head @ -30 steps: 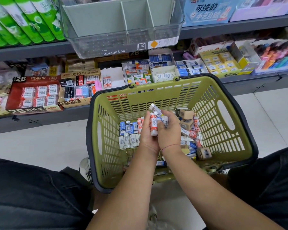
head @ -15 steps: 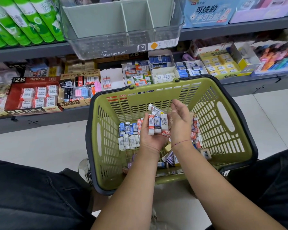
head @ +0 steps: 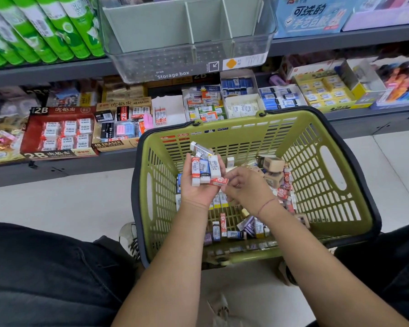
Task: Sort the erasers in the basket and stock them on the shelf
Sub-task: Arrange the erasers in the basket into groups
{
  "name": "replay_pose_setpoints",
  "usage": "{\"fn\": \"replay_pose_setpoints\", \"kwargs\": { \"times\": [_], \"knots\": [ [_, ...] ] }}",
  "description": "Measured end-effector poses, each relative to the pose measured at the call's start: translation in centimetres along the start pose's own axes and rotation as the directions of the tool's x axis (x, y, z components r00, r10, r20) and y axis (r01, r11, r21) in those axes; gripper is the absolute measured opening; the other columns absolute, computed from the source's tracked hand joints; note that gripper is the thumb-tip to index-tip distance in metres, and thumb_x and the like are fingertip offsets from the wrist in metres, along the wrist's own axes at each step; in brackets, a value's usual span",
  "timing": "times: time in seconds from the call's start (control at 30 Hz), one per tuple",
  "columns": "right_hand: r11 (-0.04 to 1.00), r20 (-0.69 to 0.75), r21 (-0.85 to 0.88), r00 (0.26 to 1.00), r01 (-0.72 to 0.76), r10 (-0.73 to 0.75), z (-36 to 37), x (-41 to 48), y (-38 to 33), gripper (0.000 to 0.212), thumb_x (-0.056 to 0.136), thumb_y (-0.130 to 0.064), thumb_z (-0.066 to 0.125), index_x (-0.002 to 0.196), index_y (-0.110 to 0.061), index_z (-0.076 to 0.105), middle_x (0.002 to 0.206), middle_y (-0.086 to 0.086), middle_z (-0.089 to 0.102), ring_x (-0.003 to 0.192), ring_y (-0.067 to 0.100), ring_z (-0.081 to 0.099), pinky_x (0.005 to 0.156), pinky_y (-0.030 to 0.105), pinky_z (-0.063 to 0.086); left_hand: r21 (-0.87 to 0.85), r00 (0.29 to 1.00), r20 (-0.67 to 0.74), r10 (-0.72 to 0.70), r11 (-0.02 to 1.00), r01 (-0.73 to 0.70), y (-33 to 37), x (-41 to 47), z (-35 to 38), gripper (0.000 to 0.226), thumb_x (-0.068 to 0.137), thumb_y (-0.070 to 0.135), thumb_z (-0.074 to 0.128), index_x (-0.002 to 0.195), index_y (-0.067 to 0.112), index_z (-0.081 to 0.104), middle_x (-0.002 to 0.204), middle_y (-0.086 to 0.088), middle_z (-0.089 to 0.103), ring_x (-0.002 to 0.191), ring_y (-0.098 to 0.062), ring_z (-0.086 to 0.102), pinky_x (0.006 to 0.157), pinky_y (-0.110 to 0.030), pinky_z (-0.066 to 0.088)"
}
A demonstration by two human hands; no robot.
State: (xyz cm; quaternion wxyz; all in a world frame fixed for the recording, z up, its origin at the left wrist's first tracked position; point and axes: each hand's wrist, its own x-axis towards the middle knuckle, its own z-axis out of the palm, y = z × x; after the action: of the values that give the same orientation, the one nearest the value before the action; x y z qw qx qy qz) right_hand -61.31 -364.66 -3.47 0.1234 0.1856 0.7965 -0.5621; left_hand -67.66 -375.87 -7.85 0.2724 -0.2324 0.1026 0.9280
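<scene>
A green plastic basket (head: 321,175) with a dark rim stands on the floor between my knees, with several loose erasers (head: 236,230) on its bottom. Over the basket my left hand (head: 196,192) holds a small stack of wrapped erasers (head: 204,169) in its palm, white ones with red or blue sleeves. My right hand (head: 246,187) is beside it with curled fingers and pinches a red-sleeved eraser (head: 219,181) at the stack's lower edge. Behind the basket the low shelf (head: 118,159) carries open display boxes of erasers.
A red 2B eraser box (head: 57,133) and a 4B eraser box (head: 118,128) sit left on the shelf; white, blue and yellow boxes (head: 321,93) lie behind the basket. A clear storage box (head: 189,53) juts from the upper shelf. Pale tiled floor lies to both sides.
My right hand lifted away from the stack, then came back down and now pinches a red-sleeved eraser against it. The left hand kept the stack and barely moved.
</scene>
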Motion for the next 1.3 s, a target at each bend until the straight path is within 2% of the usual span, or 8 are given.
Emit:
{"fn": "replay_pose_setpoints", "kwargs": {
  "times": [0.2,0.5,0.67,0.77,0.93,1.03,1.13,1.3],
  "knots": [
    [0.967,-0.008,0.253,1.000,-0.002,0.004,-2.1,1.9,-0.3,0.009,0.085,-0.008,0.068,0.079,-0.015,0.065,0.075,0.004,0.062,0.058,0.010,0.053,0.049,0.018,0.043,-0.024,0.990,-0.125,0.068,0.997,-0.071,3.5,-0.5,-1.6,0.038,0.083,0.035,0.066,0.103,0.003,0.067,0.101,-0.013,0.065,0.092,-0.028,0.061,0.075,-0.035,0.055],
    [0.675,-0.031,0.665,0.892,-0.318,0.451,2.3,10.4,5.6,0.017,0.089,0.010,0.055,0.086,-0.005,0.046,0.094,0.025,0.061,0.085,0.028,0.068,0.067,0.030,0.059,0.012,0.970,-0.244,0.008,1.000,-0.005,4.2,-0.3,-3.2,0.039,0.085,0.034,0.065,0.110,0.005,0.064,0.095,-0.015,0.068,0.084,-0.027,0.066,0.072,-0.037,0.058],
    [0.927,-0.294,0.190,0.882,-0.324,0.368,5.0,12.1,8.4,0.034,0.077,-0.009,0.073,0.067,-0.018,0.042,0.066,-0.001,0.053,0.067,0.014,0.053,0.074,0.025,0.046,-0.007,0.968,-0.252,-0.003,1.000,0.001,4.0,0.5,-4.1,0.042,0.086,0.035,0.063,0.115,0.005,0.062,0.099,-0.014,0.066,0.090,-0.027,0.063,0.069,-0.037,0.058],
    [0.924,-0.308,-0.130,0.901,-0.359,0.307,5.9,12.3,8.8,0.029,0.080,-0.021,0.070,0.068,-0.024,0.044,0.062,-0.007,0.054,0.061,0.013,0.053,0.054,0.023,0.038,0.004,0.960,-0.280,-0.013,1.000,0.014,3.9,0.8,-4.3,0.043,0.083,0.036,0.064,0.113,0.005,0.062,0.094,-0.015,0.067,0.087,-0.027,0.063,0.070,-0.037,0.058],
    [0.852,-0.112,-0.435,0.956,-0.291,0.270,6.4,12.1,8.3,0.020,0.082,-0.036,0.069,0.085,-0.021,0.056,0.080,-0.003,0.059,0.079,0.018,0.057,0.070,0.027,0.045,0.020,0.951,-0.309,-0.006,1.000,0.013,3.7,0.8,-4.4,0.054,0.072,0.034,0.069,0.117,0.006,0.062,0.097,-0.016,0.068,0.089,-0.029,0.063,0.071,-0.039,0.058],
    [0.939,-0.090,-0.200,0.959,-0.280,0.267,5.6,11.6,7.0,0.014,0.087,-0.031,0.065,0.087,-0.018,0.058,0.084,0.000,0.061,0.080,0.016,0.059,0.072,0.027,0.047,0.035,0.951,-0.309,0.002,0.999,0.010,3.6,0.9,-4.5,0.058,0.073,0.035,0.069,0.122,0.006,0.059,0.102,-0.016,0.066,0.092,-0.028,0.062,0.076,-0.038,0.056],
    [0.914,0.128,0.209,0.937,-0.347,0.326,4.5,10.1,4.4,0.027,0.092,-0.040,0.058,0.089,-0.014,0.062,0.074,0.003,0.064,0.056,0.011,0.056,0.048,0.020,0.045,0.074,0.949,-0.315,0.022,0.997,0.002,3.5,0.9,-4.6,0.055,0.074,0.034,0.068,0.119,0.004,0.060,0.103,-0.017,0.065,0.090,-0.029,0.064,0.078,-0.039,0.056],
    [0.878,0.339,0.296,0.901,-0.375,0.270,4.7,7.7,2.6,0.024,0.087,-0.028,0.067,0.100,-0.011,0.057,0.082,0.003,0.062,0.058,0.011,0.055,0.051,0.021,0.047,0.160,0.949,-0.311,0.050,0.987,0.001,3.8,1.2,-5.0,0.038,0.089,0.036,0.057,0.104,0.002,0.064,0.100,-0.018,0.067,0.092,-0.029,0.066,0.089,-0.042,0.053]
  ]
}}
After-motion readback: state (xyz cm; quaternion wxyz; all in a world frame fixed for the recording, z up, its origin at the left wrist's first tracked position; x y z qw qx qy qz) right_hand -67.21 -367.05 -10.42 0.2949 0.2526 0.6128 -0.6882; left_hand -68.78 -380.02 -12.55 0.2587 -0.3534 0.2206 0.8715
